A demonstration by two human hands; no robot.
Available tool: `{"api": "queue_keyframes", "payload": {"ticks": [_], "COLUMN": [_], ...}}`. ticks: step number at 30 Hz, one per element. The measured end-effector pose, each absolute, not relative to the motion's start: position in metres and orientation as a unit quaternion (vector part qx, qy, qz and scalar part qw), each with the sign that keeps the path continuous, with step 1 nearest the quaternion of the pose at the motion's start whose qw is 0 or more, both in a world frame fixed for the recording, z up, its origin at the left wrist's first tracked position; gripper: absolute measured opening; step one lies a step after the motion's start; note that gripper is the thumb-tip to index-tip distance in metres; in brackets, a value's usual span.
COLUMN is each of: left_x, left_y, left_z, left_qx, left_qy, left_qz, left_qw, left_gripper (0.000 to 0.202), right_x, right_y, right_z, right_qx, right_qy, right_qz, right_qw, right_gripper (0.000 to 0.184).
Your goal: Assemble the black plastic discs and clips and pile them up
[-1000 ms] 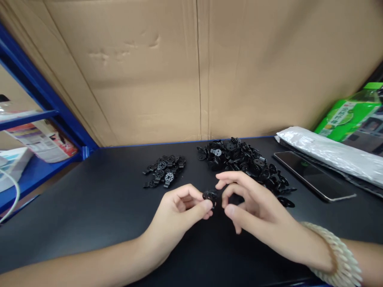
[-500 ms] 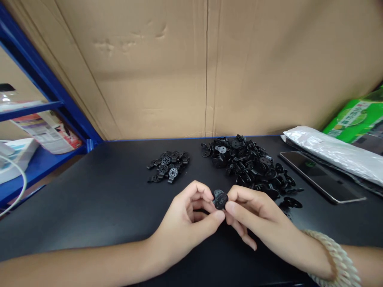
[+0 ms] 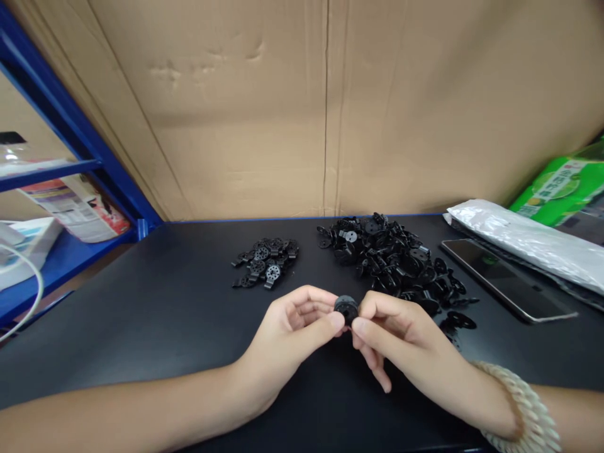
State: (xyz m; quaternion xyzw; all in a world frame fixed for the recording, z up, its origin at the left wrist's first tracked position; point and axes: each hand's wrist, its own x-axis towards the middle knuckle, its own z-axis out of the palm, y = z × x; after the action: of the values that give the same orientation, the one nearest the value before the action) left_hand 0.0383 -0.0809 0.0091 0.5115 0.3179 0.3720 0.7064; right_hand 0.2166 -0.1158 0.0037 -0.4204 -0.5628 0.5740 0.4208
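Between my two hands is a small round black plastic clip (image 3: 346,308), whose two disc-shaped halves overlap. My left hand (image 3: 297,333) pinches its left side with thumb and forefinger. My right hand (image 3: 401,333) grips the right side between thumb and index finger, the other fingers curled below. Beyond my left hand, a small cluster of black clips with perforated discs and tabs (image 3: 267,261) lies on the black table (image 3: 141,327). Past my right hand spreads a larger heap of loose black disc parts (image 3: 391,258).
A smartphone (image 3: 504,277) lies right of the heap, beside a silvery-white plastic mailer (image 3: 528,239) and a green package (image 3: 552,189). A blue metal shelf (image 3: 113,195) with packets stands at the left. Behind the table rises a cardboard wall (image 3: 245,126).
My left thumb has moved up onto the clip's front. The two discs have turned and now lie more closely over each other; the piles have not moved.
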Motion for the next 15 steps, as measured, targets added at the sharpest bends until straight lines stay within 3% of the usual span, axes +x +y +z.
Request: {"api": "queue_keyframes", "payload": {"ticks": [8,15], "left_x": [0.0374,0.0368], "left_y": [-0.0794,-0.0823], "left_z": [0.0069,0.011], "left_qx": [0.52,0.525], "left_qy": [0.347,0.344], "left_qz": [0.367,0.342], "left_qw": [0.689,0.699], "left_gripper": [0.015,0.017], "right_x": [0.2168,0.2183], "right_y": [-0.1162,-0.1177], "right_z": [0.0076,0.0076], "right_qx": [-0.426,-0.442], "right_qy": [-0.551,-0.595], "right_qz": [0.617,0.556], "right_qw": [0.367,0.377], "right_gripper": [0.034,0.039]}}
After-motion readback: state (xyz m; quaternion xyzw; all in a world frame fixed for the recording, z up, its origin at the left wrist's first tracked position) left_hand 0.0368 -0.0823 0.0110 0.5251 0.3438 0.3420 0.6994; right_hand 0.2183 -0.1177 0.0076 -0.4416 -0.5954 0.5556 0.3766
